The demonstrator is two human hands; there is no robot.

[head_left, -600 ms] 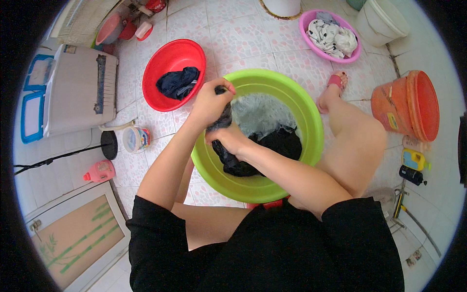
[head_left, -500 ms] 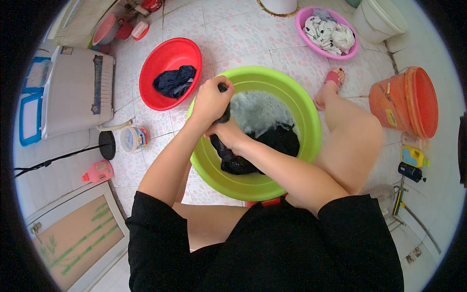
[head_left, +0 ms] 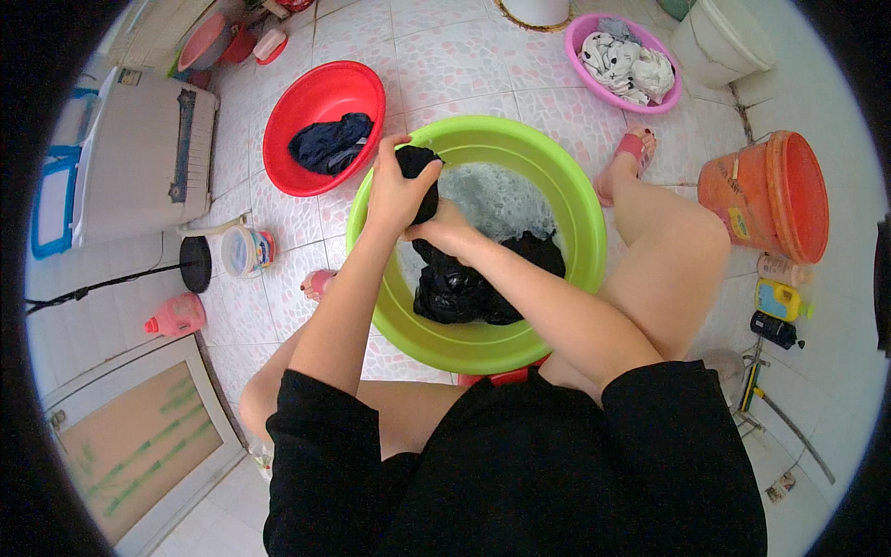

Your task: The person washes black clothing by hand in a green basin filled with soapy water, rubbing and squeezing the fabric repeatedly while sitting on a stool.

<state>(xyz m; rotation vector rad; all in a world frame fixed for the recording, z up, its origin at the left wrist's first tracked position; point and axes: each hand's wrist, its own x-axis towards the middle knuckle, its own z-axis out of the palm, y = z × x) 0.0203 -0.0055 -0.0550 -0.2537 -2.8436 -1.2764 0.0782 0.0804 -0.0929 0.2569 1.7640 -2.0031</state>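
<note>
A wet black garment (head_left: 455, 288) lies partly in the sudsy water (head_left: 497, 204) of a large green basin (head_left: 582, 204) between my legs. Part of the black cloth is lifted above the basin's left side. My left hand (head_left: 394, 190) holds the upper end, its thumb and fingers around a bunched black lump. Just below, my right hand (head_left: 444, 230) is closed on the same cloth, its fingertips mostly hidden behind the fabric. Which kind of garment it is, I cannot tell.
Beyond my left hand stands a red basin (head_left: 278, 139) with dark blue clothes (head_left: 329, 144). A pink basin (head_left: 577, 74) of white clothes sits at the far right. An orange bucket (head_left: 733, 200) is beside my right knee; a small tub (head_left: 249, 251) stands at left.
My left hand has opened out from a tight fist to a wider grip, and more of the bunched black cloth shows in it. The view has shifted slightly; my left foot now shows.
</note>
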